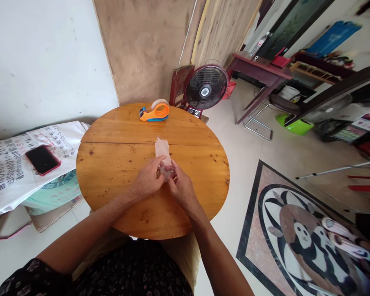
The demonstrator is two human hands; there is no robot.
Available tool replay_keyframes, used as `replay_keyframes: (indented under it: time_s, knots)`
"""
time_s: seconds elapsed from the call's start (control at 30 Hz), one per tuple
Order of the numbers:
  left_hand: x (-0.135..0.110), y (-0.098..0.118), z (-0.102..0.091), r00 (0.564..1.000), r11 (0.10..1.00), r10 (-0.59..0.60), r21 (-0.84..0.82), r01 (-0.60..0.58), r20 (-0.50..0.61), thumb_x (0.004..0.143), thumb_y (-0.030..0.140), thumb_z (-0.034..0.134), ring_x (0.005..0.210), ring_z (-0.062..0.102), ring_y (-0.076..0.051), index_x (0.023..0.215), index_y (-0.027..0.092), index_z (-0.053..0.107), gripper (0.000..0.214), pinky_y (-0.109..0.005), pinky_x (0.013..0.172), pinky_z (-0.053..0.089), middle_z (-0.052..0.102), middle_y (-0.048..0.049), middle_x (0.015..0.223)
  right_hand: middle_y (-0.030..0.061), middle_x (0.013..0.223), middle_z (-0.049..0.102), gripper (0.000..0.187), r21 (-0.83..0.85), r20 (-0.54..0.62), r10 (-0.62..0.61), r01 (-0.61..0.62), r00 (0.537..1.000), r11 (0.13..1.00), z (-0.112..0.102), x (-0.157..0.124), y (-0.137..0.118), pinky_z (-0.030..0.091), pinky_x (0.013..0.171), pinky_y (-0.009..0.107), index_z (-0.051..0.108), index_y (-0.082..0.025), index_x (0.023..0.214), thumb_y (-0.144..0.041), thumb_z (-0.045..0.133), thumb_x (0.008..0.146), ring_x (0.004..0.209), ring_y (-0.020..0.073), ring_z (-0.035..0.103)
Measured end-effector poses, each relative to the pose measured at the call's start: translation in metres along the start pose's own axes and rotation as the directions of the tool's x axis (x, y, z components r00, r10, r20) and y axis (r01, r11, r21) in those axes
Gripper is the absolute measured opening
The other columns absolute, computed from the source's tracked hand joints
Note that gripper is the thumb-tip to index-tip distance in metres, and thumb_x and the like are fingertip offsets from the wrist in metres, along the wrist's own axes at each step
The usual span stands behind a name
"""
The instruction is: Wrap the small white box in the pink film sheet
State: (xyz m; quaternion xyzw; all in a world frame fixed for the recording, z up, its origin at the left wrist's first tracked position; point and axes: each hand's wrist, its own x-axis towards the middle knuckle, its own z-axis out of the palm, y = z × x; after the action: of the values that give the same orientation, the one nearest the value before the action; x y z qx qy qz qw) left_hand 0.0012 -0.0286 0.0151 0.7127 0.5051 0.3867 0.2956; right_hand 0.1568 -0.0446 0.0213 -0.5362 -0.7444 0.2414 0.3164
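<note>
Pink strip (163,149) meets both hands (150,176) (182,185) — well inside the tabletop edge (223,176).

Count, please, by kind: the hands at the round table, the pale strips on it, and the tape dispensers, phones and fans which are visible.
Left hand and right hand: 2
Pale strip: 1
Tape dispenser: 1
Phone: 1
Fan: 1
Total: 6
The crumpled bit between the hands may belong to the strip; not counted apart.
</note>
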Motion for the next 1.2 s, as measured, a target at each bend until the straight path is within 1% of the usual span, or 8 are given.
replay_keyframes:
  time_s: [0.17,0.27,0.37,0.5,0.6,0.8,1.0,1.2]
  knots:
    - [-0.005,0.003,0.008,0.97,0.974,-0.192,-0.153,0.169,-0.149,0.078,0.026,0.062,0.074,0.058,-0.014,0.096,0.02,0.054,0.02,-0.027,0.071,0.05,0.059,0.0002,0.083,0.0156,0.13,0.064,0.068,-0.149,0.02,-0.067,0.07,0.998,0.986,0.002,-0.005,-0.004,0.053,0.094,0.048,0.026,-0.017,0.151,-0.011,0.042,0.085,0.112,0.0273,0.063]
    - [-0.002,0.006,0.01,0.972,0.981,-0.185,-0.088,0.174,-0.147,0.08,0.028,0.063,0.071,0.054,-0.013,0.08,0.02,0.054,0.012,-0.026,0.069,0.047,0.054,0.0014,0.08,0.0155,0.132,0.063,0.071,-0.124,0.059,-0.061,0.068,0.996,0.99,-0.002,-0.003,-0.003,0.053,0.093,0.049,0.021,-0.018,0.153,-0.009,0.04,0.085,0.114,0.0282,0.063]
    - [0.002,0.009,0.011,0.977,0.986,-0.168,-0.043,0.164,-0.133,0.08,0.023,0.063,0.071,0.053,-0.012,0.076,0.019,0.054,0.01,-0.026,0.068,0.046,0.053,0.0013,0.081,0.0138,0.13,0.064,0.069,-0.044,0.095,-0.049,0.054,0.994,0.998,-0.009,0.001,0.001,0.053,0.092,0.048,0.022,-0.018,0.152,-0.01,0.038,0.085,0.111,0.027,0.065]
    - [0.002,0.008,0.013,0.981,0.988,-0.15,0.0,0.151,-0.122,0.08,0.016,0.061,0.075,0.054,-0.014,0.078,0.019,0.055,0.007,-0.027,0.071,0.047,0.054,0.0004,0.083,0.0119,0.123,0.069,0.065,0.081,0.111,-0.035,0.026,0.993,0.996,-0.016,0.007,0.006,0.055,0.088,0.044,0.03,-0.019,0.149,-0.012,0.039,0.085,0.097,0.0233,0.068]
    - [0.003,0.006,0.013,0.985,0.984,-0.123,0.112,0.136,-0.117,0.08,0.017,0.062,0.085,0.056,-0.018,0.082,0.02,0.057,0.006,-0.031,0.079,0.047,0.057,-0.0014,0.087,0.011,0.119,0.071,0.06,0.204,0.107,-0.009,-0.013,0.994,0.979,-0.018,0.008,0.009,0.056,0.082,0.04,0.037,-0.02,0.145,-0.013,0.039,0.086,0.081,0.0187,0.068]
    - [0.009,0.007,0.006,0.996,0.957,-0.089,0.276,0.094,-0.032,0.076,0.019,0.066,0.095,0.055,-0.023,0.092,0.02,0.058,0.018,-0.038,0.086,0.047,0.059,-0.0046,0.095,0.009,0.103,0.073,0.048,0.372,0.101,0.079,-0.111,0.992,0.922,-0.031,0.023,0.013,0.056,0.069,0.032,0.047,-0.018,0.134,-0.023,0.044,0.087,0.066,0.0136,0.063]
    - [0.013,0.004,0.005,0.998,0.958,-0.058,0.281,0.047,0.032,0.075,0.019,0.065,0.1,0.054,-0.026,0.094,0.018,0.058,0.021,-0.043,0.09,0.047,0.061,-0.0073,0.102,0.0043,0.084,0.069,0.027,0.256,-0.031,0.154,-0.142,0.988,0.956,-0.054,0.065,0.018,0.05,0.064,0.028,0.065,-0.018,0.099,-0.036,0.062,0.08,0.067,0.0138,0.059]
    - [0.018,-0.006,0.005,0.997,0.982,0.029,0.182,-0.04,0.066,0.071,0.018,0.065,0.125,0.048,-0.03,0.117,0.017,0.055,0.047,-0.048,0.106,0.041,0.053,-0.0132,0.135,0.0006,0.072,0.063,0.019,0.181,0.008,0.118,-0.117,0.993,0.976,-0.058,0.096,0.025,0.043,0.058,0.026,0.066,-0.019,0.086,-0.036,0.061,0.081,0.061,0.0125,0.052]
